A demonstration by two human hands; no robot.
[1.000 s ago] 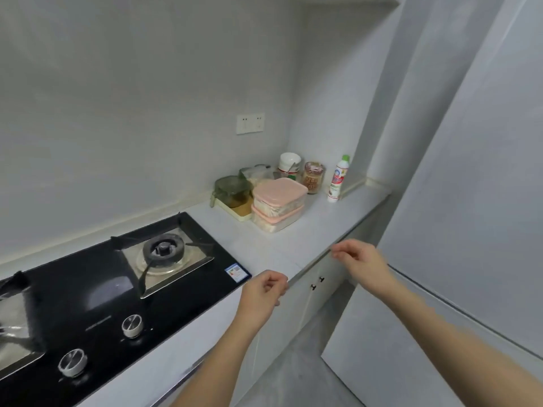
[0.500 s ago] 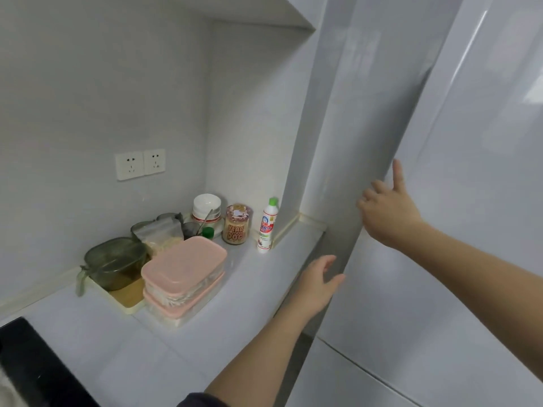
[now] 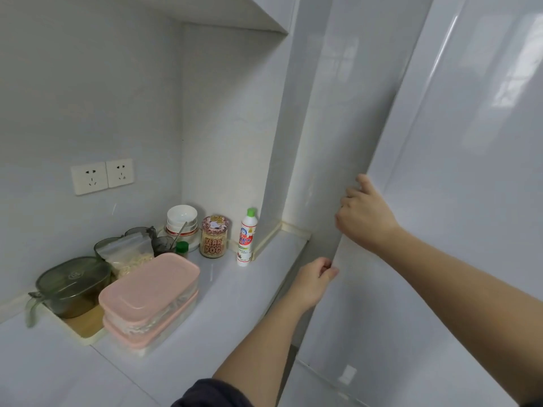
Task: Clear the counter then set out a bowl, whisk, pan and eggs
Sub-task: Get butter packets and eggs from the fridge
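Observation:
A tall white fridge door [image 3: 458, 201] fills the right side. My right hand [image 3: 364, 215] grips its left edge at mid height, fingers curled round the edge. Lower down, my left hand [image 3: 313, 282] also curls its fingers onto the same door edge. On the white counter [image 3: 235, 295] to the left stand stacked white bowls [image 3: 181, 220] in the corner. No whisk, pan or eggs are in view.
Two stacked pink-lidded boxes [image 3: 151, 298], a green-lidded glass dish [image 3: 72, 284] on a tray, a bag of grains [image 3: 129, 254], a printed jar [image 3: 214, 236] and a white bottle with green cap [image 3: 246, 237] crowd the counter corner. Wall sockets [image 3: 101, 176] sit above.
The view has turned right, away from the stove. Both hands have moved up to the fridge door's left edge and curled their fingers onto it.

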